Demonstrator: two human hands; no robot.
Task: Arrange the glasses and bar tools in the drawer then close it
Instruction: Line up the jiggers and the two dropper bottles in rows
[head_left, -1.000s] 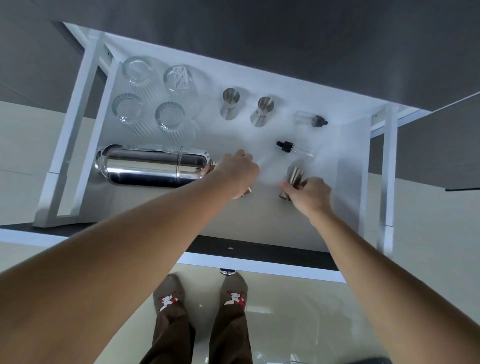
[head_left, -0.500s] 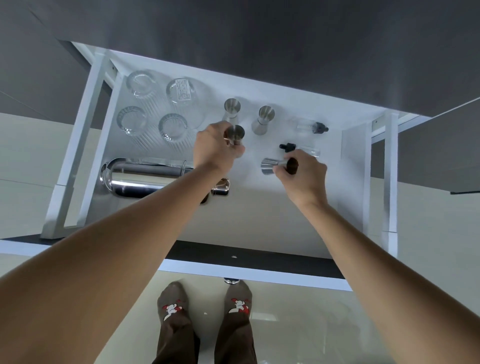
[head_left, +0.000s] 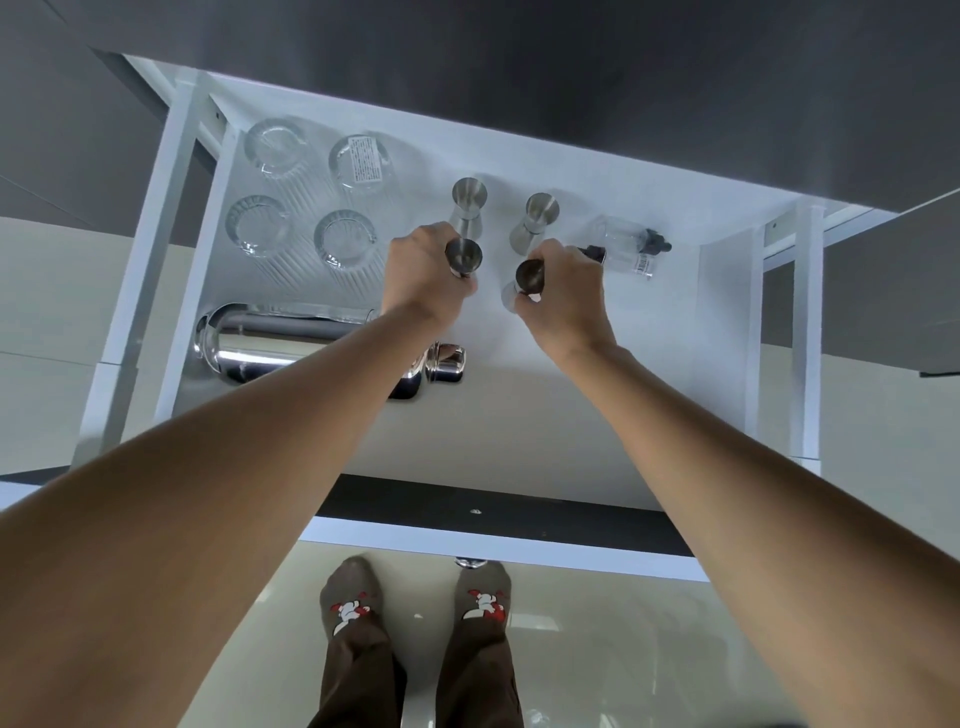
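Fingers (head_left: 457, 283): my left hand (head_left: 423, 275) is gripping one jigger (head_left: 464, 255), right hand (head_left: 566, 291) another (head_left: 530, 275); both are standing upright, directly before the back pair (head_left: 469, 195).

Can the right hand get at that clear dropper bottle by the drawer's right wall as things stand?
Probably not yet: the right hand is closed on a jigger. The dropper bottle lies uncovered just beyond it, so once the jigger is set down, likely yes.

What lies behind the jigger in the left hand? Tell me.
Right behind that jigger stands another upright jigger, its lower part hidden by the held one and the left hand.
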